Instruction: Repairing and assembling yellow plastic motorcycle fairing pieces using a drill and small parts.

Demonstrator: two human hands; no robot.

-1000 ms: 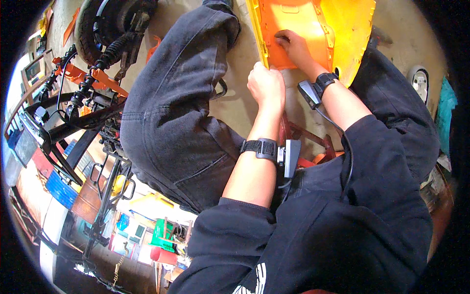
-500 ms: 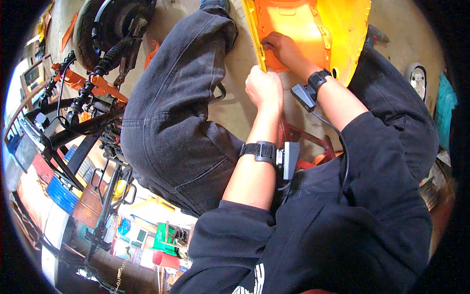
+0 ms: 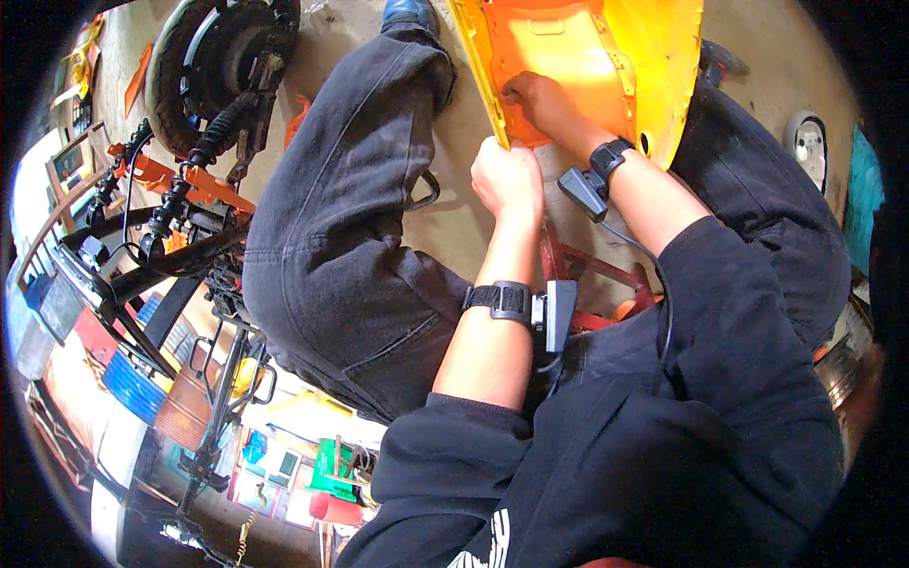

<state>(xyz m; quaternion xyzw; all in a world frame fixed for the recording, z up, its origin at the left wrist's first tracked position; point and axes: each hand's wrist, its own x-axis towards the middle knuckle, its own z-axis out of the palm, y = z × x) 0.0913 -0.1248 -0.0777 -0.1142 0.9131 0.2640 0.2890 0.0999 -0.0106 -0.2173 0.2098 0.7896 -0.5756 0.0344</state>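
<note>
Between my knees stands a yellow plastic body panel (image 3: 668,57) with a brighter orange inner face and a raised rim along its left side. My left hand (image 3: 508,180) is closed in a fist at the lower end of that rim, gripping it. Inside the panel, close to the left rim, my right hand (image 3: 542,102) has its fingers curled together in a pinch. Whatever lies between those fingertips is hidden or too small to make out. Both wrists carry black straps with small grey boxes.
A red metal frame (image 3: 606,270) stands on the floor below my hands. To the left is a partly stripped vehicle with a black wheel (image 3: 222,76), coil-spring shock absorbers (image 3: 175,194) and orange arms. A white oval part (image 3: 807,147) lies right, beside a teal sheet (image 3: 864,189).
The panel sits slightly further left and up in the picture, and my left hand appears a little lower. My right hand keeps its curled shape, now slightly further from the rim.
</note>
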